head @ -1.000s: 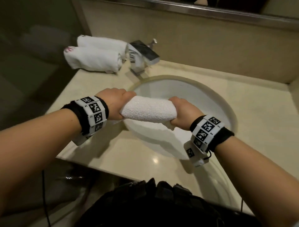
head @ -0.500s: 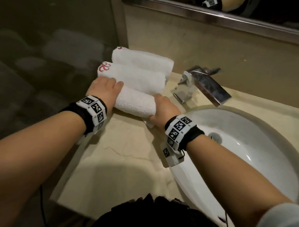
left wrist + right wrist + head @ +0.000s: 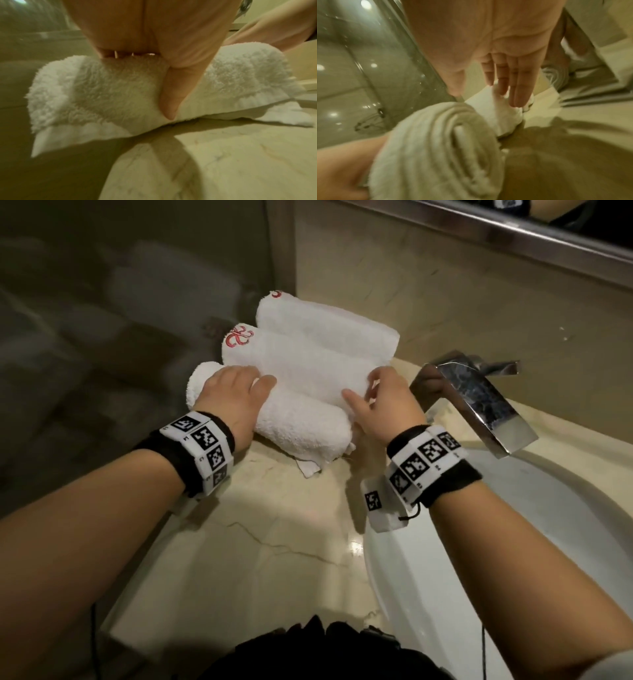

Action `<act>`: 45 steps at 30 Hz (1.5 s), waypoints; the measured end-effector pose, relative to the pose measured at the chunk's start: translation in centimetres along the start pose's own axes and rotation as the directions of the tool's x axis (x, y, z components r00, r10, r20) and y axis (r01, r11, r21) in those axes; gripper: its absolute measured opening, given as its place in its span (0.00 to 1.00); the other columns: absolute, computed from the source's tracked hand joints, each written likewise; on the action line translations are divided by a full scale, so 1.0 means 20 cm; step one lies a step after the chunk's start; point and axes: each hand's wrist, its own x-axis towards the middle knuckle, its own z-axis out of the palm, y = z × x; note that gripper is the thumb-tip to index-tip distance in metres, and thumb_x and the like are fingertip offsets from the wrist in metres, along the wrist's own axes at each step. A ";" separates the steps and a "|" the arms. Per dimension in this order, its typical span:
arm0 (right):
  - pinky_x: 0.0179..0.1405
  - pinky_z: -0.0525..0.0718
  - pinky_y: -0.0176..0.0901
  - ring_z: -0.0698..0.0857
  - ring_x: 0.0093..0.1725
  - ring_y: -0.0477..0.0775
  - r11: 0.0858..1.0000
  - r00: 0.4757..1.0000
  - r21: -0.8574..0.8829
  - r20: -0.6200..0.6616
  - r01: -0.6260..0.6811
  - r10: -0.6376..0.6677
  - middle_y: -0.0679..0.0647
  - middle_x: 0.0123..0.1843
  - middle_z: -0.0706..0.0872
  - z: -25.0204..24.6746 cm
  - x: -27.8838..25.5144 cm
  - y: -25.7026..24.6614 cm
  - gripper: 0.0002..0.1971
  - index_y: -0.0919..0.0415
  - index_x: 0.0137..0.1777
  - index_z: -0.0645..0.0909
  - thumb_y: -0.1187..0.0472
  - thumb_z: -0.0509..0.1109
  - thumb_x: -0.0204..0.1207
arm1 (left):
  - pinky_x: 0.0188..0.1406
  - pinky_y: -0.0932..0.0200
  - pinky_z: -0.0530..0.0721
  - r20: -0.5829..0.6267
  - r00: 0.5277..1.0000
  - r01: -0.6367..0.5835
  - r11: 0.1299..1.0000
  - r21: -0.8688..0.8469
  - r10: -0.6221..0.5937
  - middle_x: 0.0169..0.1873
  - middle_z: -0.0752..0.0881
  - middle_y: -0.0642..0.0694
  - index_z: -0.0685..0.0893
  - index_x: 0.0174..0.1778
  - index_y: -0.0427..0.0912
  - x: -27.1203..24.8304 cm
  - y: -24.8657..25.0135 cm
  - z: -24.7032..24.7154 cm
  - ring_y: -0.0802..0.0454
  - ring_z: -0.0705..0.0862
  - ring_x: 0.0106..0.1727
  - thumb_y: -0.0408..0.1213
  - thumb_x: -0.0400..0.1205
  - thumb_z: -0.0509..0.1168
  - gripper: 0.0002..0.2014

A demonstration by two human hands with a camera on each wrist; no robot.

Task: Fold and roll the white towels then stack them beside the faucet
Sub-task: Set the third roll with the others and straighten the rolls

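While my left hand (image 3: 233, 398) lies on the near roll (image 3: 294, 422), its fingers curve over the top and my thumb presses into the front, as the left wrist view shows. Three rolled white towels lie side by side on the worktop (image 3: 260, 535), touching: the near roll, the middle roll (image 3: 301, 361) with a red emblem on its left end, and the far roll (image 3: 325, 323) by the wall. Each runs long axis left to right, slanting toward me at its right end. My right hand (image 3: 387, 405) is at their right ends, fingers (image 3: 520, 86) straight and close together, tips touching the middle roll. Just right stands the faucet (image 3: 479, 395), its spout over the sink (image 3: 513, 542).
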 end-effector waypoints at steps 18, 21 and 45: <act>0.22 0.64 0.41 0.76 0.36 0.59 0.933 0.971 -0.322 0.114 -0.162 0.208 0.61 0.39 0.78 -0.07 0.23 -0.18 0.23 0.69 0.50 0.74 0.45 0.58 0.80 | 0.77 0.46 0.59 -0.006 0.996 0.093 0.990 0.109 -0.093 0.76 0.60 0.36 0.51 0.79 0.39 -0.05 -0.09 -0.04 0.38 0.60 0.77 0.35 0.80 0.57 0.32; 0.36 0.78 0.45 0.81 0.49 0.61 0.925 0.980 -0.356 0.091 -0.133 0.176 0.62 0.55 0.80 -0.10 0.14 -0.20 0.31 0.64 0.63 0.72 0.36 0.59 0.75 | 0.75 0.47 0.61 -0.008 0.994 0.109 0.985 0.133 -0.109 0.76 0.62 0.36 0.53 0.78 0.36 -0.04 -0.08 -0.04 0.38 0.62 0.75 0.35 0.82 0.54 0.28; 0.58 0.73 0.48 0.69 0.67 0.61 0.785 0.960 -0.553 0.184 0.280 -0.212 0.58 0.68 0.70 0.13 0.06 -0.15 0.37 0.57 0.76 0.60 0.56 0.72 0.68 | 0.67 0.49 0.70 -0.008 0.997 0.078 0.968 0.240 -0.079 0.70 0.70 0.35 0.61 0.74 0.33 0.26 -0.07 -0.06 0.38 0.70 0.69 0.33 0.80 0.54 0.24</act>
